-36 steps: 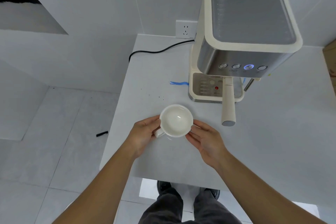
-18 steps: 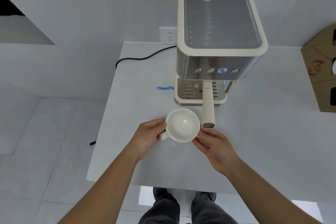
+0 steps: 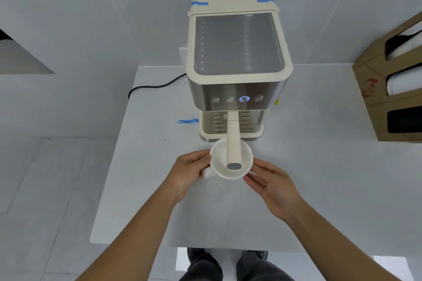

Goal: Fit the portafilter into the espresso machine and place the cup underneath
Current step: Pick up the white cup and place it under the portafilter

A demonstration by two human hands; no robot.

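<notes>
A cream and steel espresso machine stands at the back of the white table, one button lit blue. The portafilter sits in the machine, and its cream handle sticks out toward me. A white cup is just in front of the drip tray, below the handle's end, which covers part of its bowl. My left hand grips the cup's left side by its handle. My right hand holds the cup's right rim with its fingertips.
A black power cord runs off the table's left back corner. Blue tape marks the table left of the machine. A cardboard box with openings stands at the right. The table's near edge is close to my legs.
Both hands have carried the cup forward and to the right, so it now lies under the portafilter handle, close to the drip tray. The view has shifted left to centre the machine.
</notes>
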